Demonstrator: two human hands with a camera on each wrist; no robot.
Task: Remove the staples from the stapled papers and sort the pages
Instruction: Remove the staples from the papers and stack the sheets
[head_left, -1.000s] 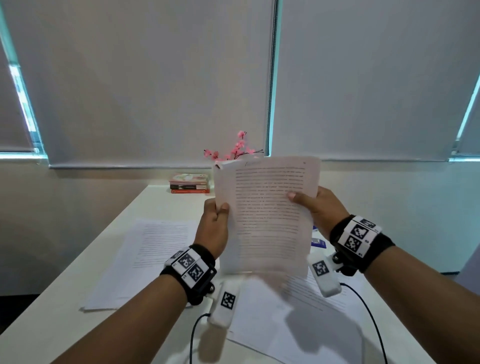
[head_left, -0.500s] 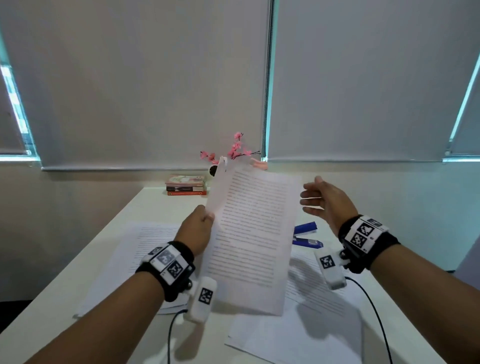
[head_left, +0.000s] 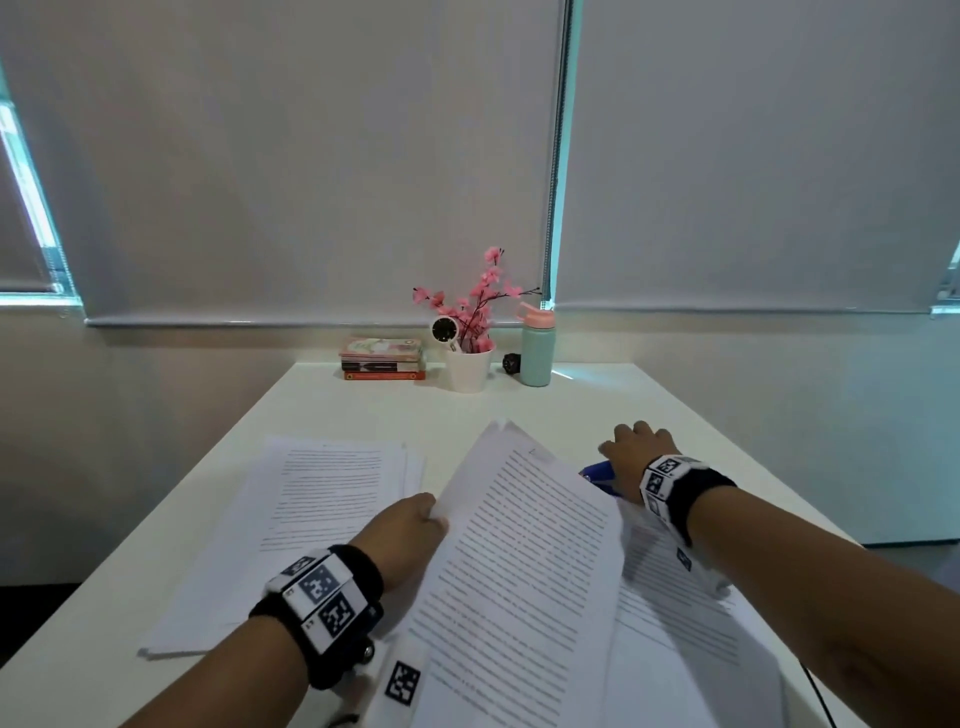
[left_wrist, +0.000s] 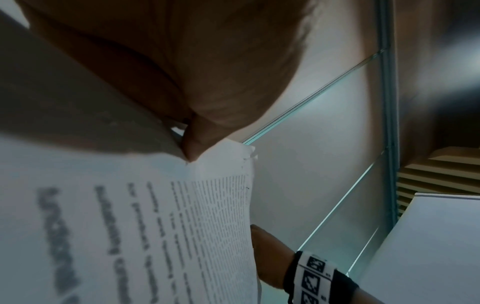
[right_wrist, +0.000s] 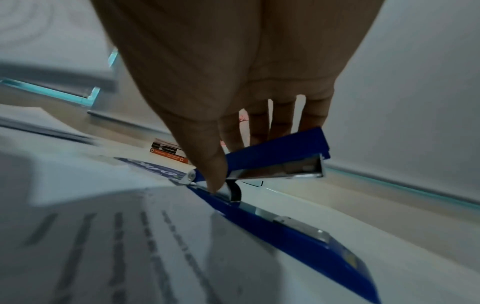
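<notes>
— What's nearest?
— The left hand (head_left: 402, 535) pinches thin printed stapled papers (head_left: 519, 561) at their left edge, sheets tilted above the smooth white table (head_left: 322, 410).
— At two o'clock?
— The right hand (right_wrist: 233, 86), thumb and fingers closing on a glossy blue stapler (right_wrist: 275, 156) (hinged open, metal inside), beside flat pages (head_left: 675, 587).

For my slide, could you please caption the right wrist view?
Right hand grips the open blue stapler beside printed pages.
</notes>
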